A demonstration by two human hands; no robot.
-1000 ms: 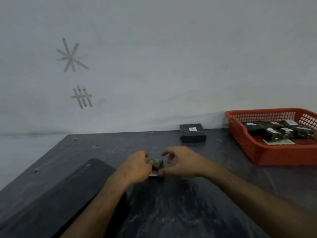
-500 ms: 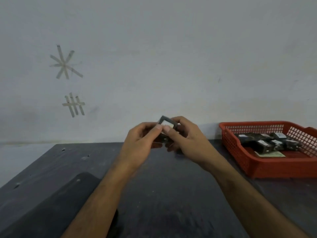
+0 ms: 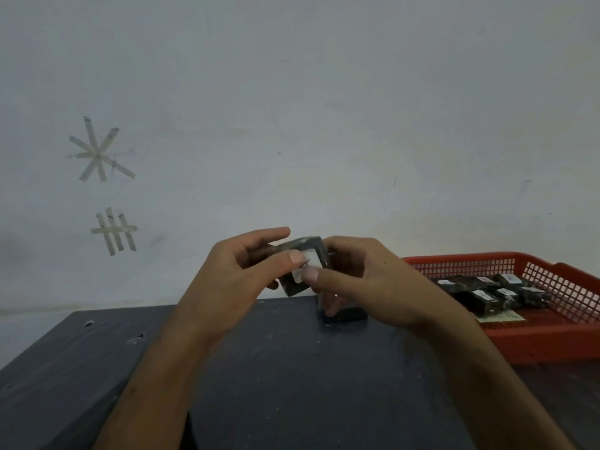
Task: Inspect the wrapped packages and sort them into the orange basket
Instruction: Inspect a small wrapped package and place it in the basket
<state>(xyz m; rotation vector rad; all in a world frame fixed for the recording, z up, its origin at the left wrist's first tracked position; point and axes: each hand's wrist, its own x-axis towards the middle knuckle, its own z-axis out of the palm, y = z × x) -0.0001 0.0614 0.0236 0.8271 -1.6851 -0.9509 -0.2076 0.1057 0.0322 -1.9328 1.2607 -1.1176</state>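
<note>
Fingers (image 3: 276,261) of both hands pinch the package (image 3: 303,266), held up above the tabletop (image 3: 292,368), thumbs on its label. Turn it slowly to check each face (wrap looks slippery), then carry it right to the basket (image 3: 552,339).

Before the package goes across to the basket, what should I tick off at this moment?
1. Both hands hold the wrapped package: left hand, right hand. Ok.
2. White label faces the camera: ok; its text cannot be read.
3. Orange basket in view to the right: ok.
4. Bare floor in the basket for another package: ok.
5. Black box on the table stays out of the path: cannot tell.
</note>
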